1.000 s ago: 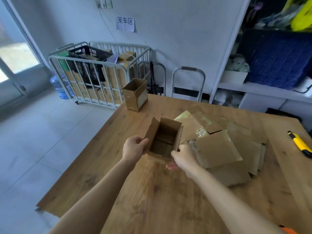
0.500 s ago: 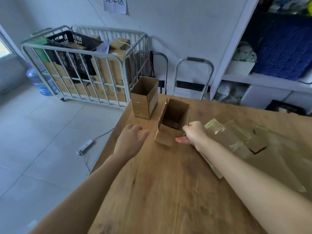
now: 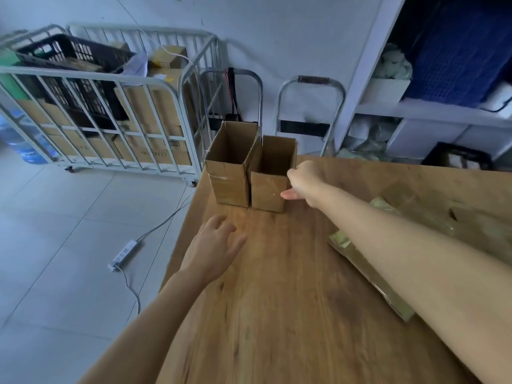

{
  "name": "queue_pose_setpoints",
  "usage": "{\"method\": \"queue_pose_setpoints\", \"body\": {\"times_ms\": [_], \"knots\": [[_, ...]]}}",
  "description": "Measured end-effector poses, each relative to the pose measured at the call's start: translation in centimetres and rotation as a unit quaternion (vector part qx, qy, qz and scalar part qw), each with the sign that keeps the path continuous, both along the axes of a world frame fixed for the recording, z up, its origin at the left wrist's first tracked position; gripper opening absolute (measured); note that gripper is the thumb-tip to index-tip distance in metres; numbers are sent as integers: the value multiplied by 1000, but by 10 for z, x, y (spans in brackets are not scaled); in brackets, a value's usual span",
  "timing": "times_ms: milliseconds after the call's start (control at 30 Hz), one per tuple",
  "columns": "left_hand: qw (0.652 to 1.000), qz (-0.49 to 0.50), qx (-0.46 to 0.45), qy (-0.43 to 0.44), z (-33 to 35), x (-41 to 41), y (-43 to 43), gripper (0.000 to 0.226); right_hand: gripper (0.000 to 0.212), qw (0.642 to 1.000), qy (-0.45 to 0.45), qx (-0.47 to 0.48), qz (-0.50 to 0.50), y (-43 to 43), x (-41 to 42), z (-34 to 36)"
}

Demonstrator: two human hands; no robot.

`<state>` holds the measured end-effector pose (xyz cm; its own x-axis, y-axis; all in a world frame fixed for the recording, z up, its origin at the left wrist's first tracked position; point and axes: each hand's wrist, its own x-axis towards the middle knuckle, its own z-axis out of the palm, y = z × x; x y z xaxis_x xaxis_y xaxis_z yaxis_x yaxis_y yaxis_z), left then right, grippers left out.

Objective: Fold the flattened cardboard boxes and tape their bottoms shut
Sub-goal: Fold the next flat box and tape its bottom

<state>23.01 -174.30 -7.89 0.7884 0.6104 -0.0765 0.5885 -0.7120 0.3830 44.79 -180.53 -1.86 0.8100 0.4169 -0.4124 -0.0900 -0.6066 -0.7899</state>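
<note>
Cardboard, held box point(image 3: 268, 189): is now standing upright, mouth up, near the far left corner of the table point(image 3: 277, 314). Half a second ago it was being carried tilted and well apart from its neighbour.
Neighbour box point(image 3: 230, 176): is standing open-topped at the same corner, its right wall touching or just beside the held box. It is keeping its earlier place.
Right hand point(image 3: 304, 180): is grasping the held box at its near right corner, thumb lying on the front face and other fingers hidden round the side.
Left hand point(image 3: 214, 242): is hovering released, fingers spread, holding nothing as before. Whether it is touching the wood cannot be told.
Flattened boxes point(image 3: 371, 275): are lying stacked at the table's right, partly under the right forearm.
Cage trolley point(image 3: 91, 112): is standing on the floor beyond, holding cartons.
</note>
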Motion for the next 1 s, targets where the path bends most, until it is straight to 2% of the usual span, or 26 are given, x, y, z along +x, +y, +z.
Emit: {"method": "queue_pose_setpoints", "body": {"times_ms": [133, 267, 367, 533, 700, 800, 867, 933, 1000], "knots": [[1000, -21, -13, 13, 1, 8, -6, 50, 49, 998, 15, 27, 52, -12, -1, 4], [999, -44, -13, 13, 8, 30, -33, 50, 23, 995, -54, 26, 82, -69, -11, 15], [996, -84, -18, 20, 12, 43, -73, 49, 20, 992, -86, 21, 93, -130, -23, 22], [983, -174, -14, 54, 27, 68, -147, 52, 26, 968, -202, -72, 128, -234, -15, 21], [978, -198, -35, 52, 43, 96, -229, 49, 29, 949, -269, -145, 70, -342, 22, 15], [979, -169, -85, 79, 38, 110, -280, 51, 46, 943, -235, -226, 59, -398, 47, 8], [979, -136, -133, 68, 36, 117, -313, 48, 58, 947, -186, -250, 80, -426, 57, 3], [978, -76, -190, 32, 37, 123, -341, 42, 68, 968, -106, -215, 78, -445, 59, -1], [975, -11, -223, -10, 38, 127, -360, 39, 62, 982, -61, -164, 67, -458, 57, -4]]}}
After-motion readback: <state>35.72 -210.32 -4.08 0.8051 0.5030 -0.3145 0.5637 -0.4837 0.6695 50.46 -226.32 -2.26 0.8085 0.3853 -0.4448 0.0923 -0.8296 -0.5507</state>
